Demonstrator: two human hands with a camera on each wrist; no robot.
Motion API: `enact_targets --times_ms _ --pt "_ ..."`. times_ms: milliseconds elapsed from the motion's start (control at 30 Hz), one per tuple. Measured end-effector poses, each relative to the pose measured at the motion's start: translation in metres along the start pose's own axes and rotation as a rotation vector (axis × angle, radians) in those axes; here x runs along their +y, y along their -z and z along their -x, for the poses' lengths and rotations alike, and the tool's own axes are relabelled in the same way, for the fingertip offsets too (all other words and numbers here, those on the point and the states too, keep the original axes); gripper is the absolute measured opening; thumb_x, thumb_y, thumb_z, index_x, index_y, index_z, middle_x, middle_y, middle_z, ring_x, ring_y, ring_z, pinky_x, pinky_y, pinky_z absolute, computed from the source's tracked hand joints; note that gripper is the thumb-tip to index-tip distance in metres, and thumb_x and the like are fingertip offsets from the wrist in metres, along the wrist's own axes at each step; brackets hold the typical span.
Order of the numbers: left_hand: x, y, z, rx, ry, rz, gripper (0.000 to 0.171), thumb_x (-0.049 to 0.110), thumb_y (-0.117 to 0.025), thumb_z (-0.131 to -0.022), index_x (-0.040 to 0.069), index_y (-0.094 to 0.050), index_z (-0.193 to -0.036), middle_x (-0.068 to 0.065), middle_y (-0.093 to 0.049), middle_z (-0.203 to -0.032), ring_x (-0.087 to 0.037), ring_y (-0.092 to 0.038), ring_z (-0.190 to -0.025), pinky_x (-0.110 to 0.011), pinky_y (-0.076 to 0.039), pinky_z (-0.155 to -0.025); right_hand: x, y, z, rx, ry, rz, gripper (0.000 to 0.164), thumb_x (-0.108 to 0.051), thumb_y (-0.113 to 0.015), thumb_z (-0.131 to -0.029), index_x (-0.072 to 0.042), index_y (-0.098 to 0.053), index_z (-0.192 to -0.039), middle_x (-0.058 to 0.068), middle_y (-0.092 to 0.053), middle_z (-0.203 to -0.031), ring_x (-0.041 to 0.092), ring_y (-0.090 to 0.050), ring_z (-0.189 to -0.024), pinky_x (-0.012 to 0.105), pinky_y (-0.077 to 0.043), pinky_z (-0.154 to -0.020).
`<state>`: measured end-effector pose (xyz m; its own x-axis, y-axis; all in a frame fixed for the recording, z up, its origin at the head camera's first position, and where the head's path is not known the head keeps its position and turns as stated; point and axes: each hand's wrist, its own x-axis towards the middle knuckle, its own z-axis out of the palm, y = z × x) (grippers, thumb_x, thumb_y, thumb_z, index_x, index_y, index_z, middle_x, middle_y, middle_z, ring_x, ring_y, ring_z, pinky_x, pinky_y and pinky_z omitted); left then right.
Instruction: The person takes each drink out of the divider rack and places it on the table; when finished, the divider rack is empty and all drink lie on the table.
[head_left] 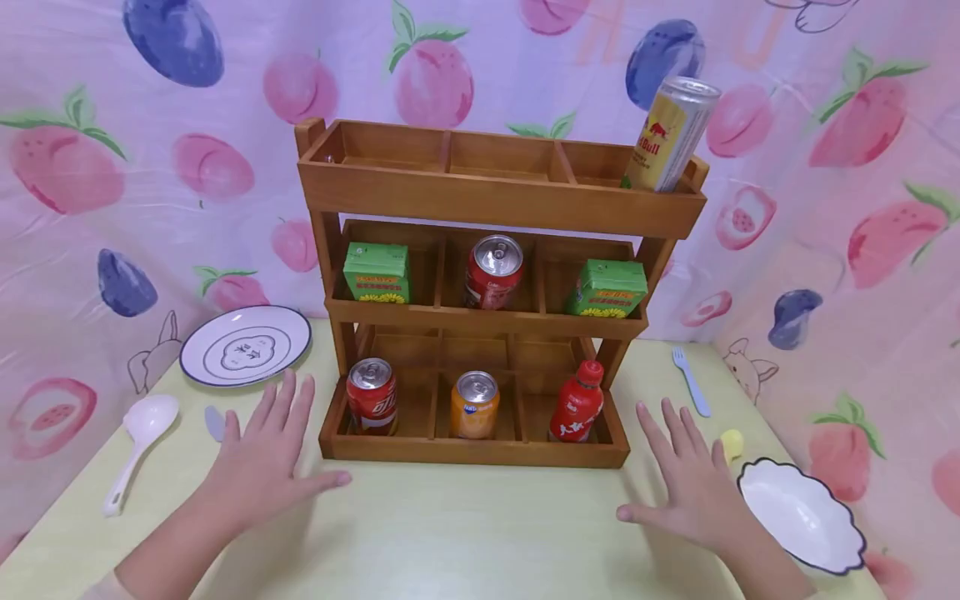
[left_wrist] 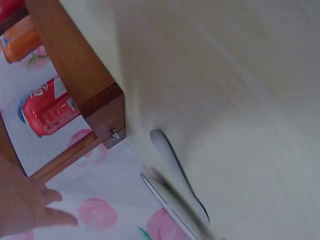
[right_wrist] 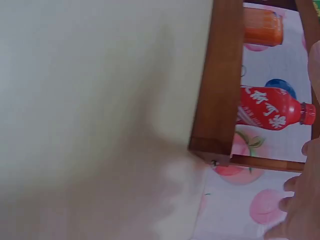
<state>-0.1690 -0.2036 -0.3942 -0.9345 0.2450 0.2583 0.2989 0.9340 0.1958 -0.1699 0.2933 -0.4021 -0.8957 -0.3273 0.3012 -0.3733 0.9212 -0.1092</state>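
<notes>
Both hands were empty: the left hand (head_left: 262, 462) hung off the front left corner of the wooden rack (head_left: 480, 451), the right hand (head_left: 686, 487) off its front right corner. On each, I could see the fingers spread apart, touching nothing. The rack stood toward the tabletop's (head_left: 465, 533) back edge, midway between the sides.

Nearest the hands, along the rack's lowest tier, stood a red cola can (head_left: 372, 404) in the left compartment, an orange can (head_left: 475, 408) in the middle and a red bottle (head_left: 576, 406) in the right, all upright. I couldn't tell whether they were full. The cans looked smooth and a little slippery, their thin walls likely to dent under a hard squeeze; a grip round the upper body, above the rack's front rim, seemed best. The bottle probably had some give, so I'd have held it below the cap, round its shoulder. The rack itself looked stiff and fairly heavy, best taken by both end posts, kept level because everything on it was loose.
</notes>
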Motion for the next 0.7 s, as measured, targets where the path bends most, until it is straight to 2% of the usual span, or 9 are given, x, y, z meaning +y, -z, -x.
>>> enact_targets --times_ms 67,167,267,367,433,533,633,700 --pt "-0.004 0.005 -0.012 -0.02 0.064 0.203 0.108 0.067 -0.052 -0.073 0.003 0.001 -0.143 -0.022 -0.007 -0.146 -0.041 -0.012 -0.13 -0.068 -0.011 -0.094 -0.002 0.004 -0.012 -0.007 -0.014 -0.129 0.114 -0.068 -0.066 -0.059 -0.021 -0.008 -0.145 0.018 -0.014 -0.146 0.042 -0.013 -0.129 0.072 -0.02 -0.087" --pt "-0.012 0.006 -0.027 -0.03 0.165 0.518 0.096 0.05 -0.058 -0.081 -0.005 -0.006 -0.14 -0.027 -0.019 -0.141 -0.041 -0.021 -0.127 -0.057 -0.023 -0.098 -0.005 0.006 -0.029 -0.031 -0.078 -0.349 0.109 -0.057 -0.071 -0.064 -0.017 -0.009 -0.145 0.017 -0.021 -0.144 0.04 -0.021 -0.127 0.064 -0.027 -0.092" --pt "-0.019 -0.004 -0.038 -0.035 0.26 0.755 0.083 0.039 -0.057 -0.086 -0.01 -0.014 -0.138 -0.029 -0.025 -0.138 -0.04 -0.027 -0.125 -0.05 -0.028 -0.098 -0.006 -0.001 -0.046 -0.057 -0.167 -0.538 0.103 -0.047 -0.072 -0.068 -0.012 -0.013 -0.144 0.015 -0.025 -0.143 0.035 -0.024 -0.127 0.057 -0.029 -0.095" --pt "-0.023 -0.02 -0.045 -0.066 0.361 0.968 0.075 0.029 -0.054 -0.089 -0.012 -0.013 -0.137 -0.029 -0.024 -0.139 -0.038 -0.027 -0.126 -0.045 -0.028 -0.1 -0.006 -0.012 -0.06 -0.078 -0.243 -0.698 0.097 -0.04 -0.074 -0.069 -0.009 -0.018 -0.142 0.015 -0.029 -0.141 0.035 -0.028 -0.126 0.054 -0.031 -0.096" --pt "-0.025 -0.031 -0.048 -0.09 0.434 1.078 0.071 0.024 -0.052 -0.091 -0.013 -0.011 -0.137 -0.029 -0.022 -0.139 -0.036 -0.025 -0.127 -0.043 -0.027 -0.101 -0.007 -0.021 -0.068 -0.093 -0.278 -0.782 0.094 -0.037 -0.076 -0.069 -0.008 -0.021 -0.14 0.014 -0.033 -0.138 0.034 -0.031 -0.124 0.051 -0.034 -0.095" --pt "-0.026 -0.043 -0.051 -0.111 0.514 1.193 0.065 0.018 -0.048 -0.093 -0.013 -0.011 -0.137 -0.03 -0.022 -0.139 -0.036 -0.026 -0.127 -0.044 -0.027 -0.1 -0.008 -0.031 -0.077 -0.092 -0.324 -0.885 0.089 -0.032 -0.077 -0.068 -0.009 -0.027 -0.137 0.012 -0.04 -0.132 0.032 -0.038 -0.119 0.047 -0.04 -0.091" --pt "-0.026 -0.051 -0.053 -0.122 0.563 1.257 0.061 0.015 -0.047 -0.093 -0.012 -0.014 -0.137 -0.029 -0.025 -0.138 -0.036 -0.029 -0.125 -0.043 -0.028 -0.1 -0.01 -0.039 -0.083 -0.08 -0.345 -0.955 0.083 -0.028 -0.078 -0.069 -0.009 -0.03 -0.134 0.01 -0.043 -0.127 0.03 -0.043 -0.114 0.042 -0.045 -0.086" --pt "-0.025 -0.054 -0.053 -0.143 0.585 1.267 0.06 0.014 -0.047 -0.093 -0.011 -0.016 -0.137 -0.029 -0.027 -0.137 -0.037 -0.03 -0.124 -0.044 -0.028 -0.1 -0.012 -0.043 -0.086 -0.072 -0.356 -0.985 0.08 -0.027 -0.078 -0.068 -0.01 -0.033 -0.132 0.008 -0.045 -0.124 0.029 -0.045 -0.111 0.04 -0.047 -0.083"
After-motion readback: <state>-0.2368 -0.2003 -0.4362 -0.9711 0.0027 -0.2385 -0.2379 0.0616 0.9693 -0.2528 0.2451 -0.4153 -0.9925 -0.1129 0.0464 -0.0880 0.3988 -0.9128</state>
